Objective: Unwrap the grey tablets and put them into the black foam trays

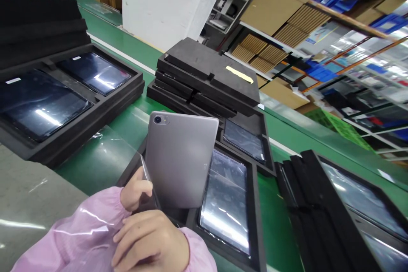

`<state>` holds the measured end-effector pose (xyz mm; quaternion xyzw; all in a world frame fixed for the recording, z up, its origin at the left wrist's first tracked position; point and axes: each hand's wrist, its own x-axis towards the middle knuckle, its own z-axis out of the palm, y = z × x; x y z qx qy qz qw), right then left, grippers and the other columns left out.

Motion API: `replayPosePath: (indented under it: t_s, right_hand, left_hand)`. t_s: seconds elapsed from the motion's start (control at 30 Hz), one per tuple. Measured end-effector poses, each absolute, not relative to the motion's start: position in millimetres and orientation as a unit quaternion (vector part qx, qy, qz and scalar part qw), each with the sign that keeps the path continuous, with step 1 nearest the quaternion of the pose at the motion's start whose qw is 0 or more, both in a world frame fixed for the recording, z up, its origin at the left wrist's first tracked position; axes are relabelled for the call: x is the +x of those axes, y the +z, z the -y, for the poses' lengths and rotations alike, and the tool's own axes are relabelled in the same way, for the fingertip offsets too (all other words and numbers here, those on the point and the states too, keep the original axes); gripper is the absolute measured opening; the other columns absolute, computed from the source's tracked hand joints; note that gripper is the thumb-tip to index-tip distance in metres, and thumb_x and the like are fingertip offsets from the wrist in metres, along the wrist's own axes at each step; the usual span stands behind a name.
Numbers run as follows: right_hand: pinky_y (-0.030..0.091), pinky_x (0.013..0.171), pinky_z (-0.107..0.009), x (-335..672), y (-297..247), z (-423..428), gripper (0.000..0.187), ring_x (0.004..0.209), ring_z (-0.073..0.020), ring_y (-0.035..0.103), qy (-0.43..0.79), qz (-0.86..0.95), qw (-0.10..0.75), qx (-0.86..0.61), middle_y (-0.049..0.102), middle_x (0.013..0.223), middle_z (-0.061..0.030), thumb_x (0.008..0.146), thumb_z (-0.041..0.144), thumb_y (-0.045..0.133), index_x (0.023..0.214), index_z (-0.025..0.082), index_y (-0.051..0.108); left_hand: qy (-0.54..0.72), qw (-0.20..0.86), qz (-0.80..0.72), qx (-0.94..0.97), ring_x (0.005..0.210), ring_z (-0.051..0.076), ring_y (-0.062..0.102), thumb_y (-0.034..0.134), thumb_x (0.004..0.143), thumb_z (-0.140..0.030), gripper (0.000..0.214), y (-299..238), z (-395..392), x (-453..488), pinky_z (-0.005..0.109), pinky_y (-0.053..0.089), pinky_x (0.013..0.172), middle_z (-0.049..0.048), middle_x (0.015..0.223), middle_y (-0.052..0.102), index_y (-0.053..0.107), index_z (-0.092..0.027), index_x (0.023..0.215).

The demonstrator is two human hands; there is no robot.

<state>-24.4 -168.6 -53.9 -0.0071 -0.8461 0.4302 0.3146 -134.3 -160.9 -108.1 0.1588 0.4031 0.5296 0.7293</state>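
Observation:
I hold a grey tablet (180, 159) upright with its back and camera lens toward me, over a black foam tray (255, 204). My left hand (137, 191) grips the tablet's lower left edge, thumb pressed on a clear film peeling there. My right hand (149, 240) is curled closed under the tablet's bottom edge; what its fingers pinch is hidden. Both wrists wear pink sleeves. The tray beneath holds a tablet lying screen-up (225, 202) in the right slot, and another screen (244, 140) lies in the tray behind it.
A green conveyor belt (127, 123) runs diagonally. A black foam tray with two screens (63, 89) lies at left, a pile of foam trays (207, 78) behind, more trays (334, 216) at right. Cardboard and shelving (318, 29) stand beyond. A grey table edge (28, 195) is at lower left.

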Motion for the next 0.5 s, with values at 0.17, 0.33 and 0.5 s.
replayPosePath:
  t_s: [0.17, 0.33, 0.5]
  right_hand:
    - [0.052, 0.096, -0.014, -20.2, -42.0, 160.7, 0.052, 0.077, -0.0072, 0.074, 0.448, 0.846, 0.288, 0.002, 0.077, 0.073, -0.0042, 0.105, 0.037, 0.033, 0.064, 0.020, 0.061]
    - [0.056, 0.092, -0.020, -17.9, -45.8, 163.1, 0.050, 0.079, -0.0111, 0.076, 0.482, 0.821, 0.307, -0.009, 0.077, 0.072, -0.0061, 0.104, 0.038, 0.038, 0.064, 0.019, 0.060]
    - [0.062, 0.085, -0.032, 14.7, -58.7, 167.3, 0.023, 0.070, -0.0135, 0.074, 0.506, 0.634, 0.541, -0.223, 0.073, 0.066, 0.0028, 0.088, 0.036, 0.070, 0.069, 0.024, 0.066]
  left_hand:
    - [0.533, 0.738, -0.382, 0.157, 0.060, 0.013, 0.049, 0.051, 0.041, -0.006, 0.038, -101.9, 163.5, -134.3, 0.027, 0.040, 0.059, -0.0037, 0.063, 0.058, 0.059, -0.018, 0.077]
    - [0.529, 0.741, -0.385, 0.153, 0.058, 0.013, 0.049, 0.051, 0.042, -0.005, 0.038, -93.3, 164.7, -136.0, 0.027, 0.040, 0.058, -0.0047, 0.060, 0.058, 0.061, -0.018, 0.075]
    - [0.517, 0.743, -0.418, 0.081, 0.053, 0.013, 0.051, 0.052, 0.039, -0.006, 0.035, -92.0, 156.9, -135.6, 0.024, 0.038, 0.051, -0.0041, 0.055, 0.059, 0.058, -0.017, 0.071]
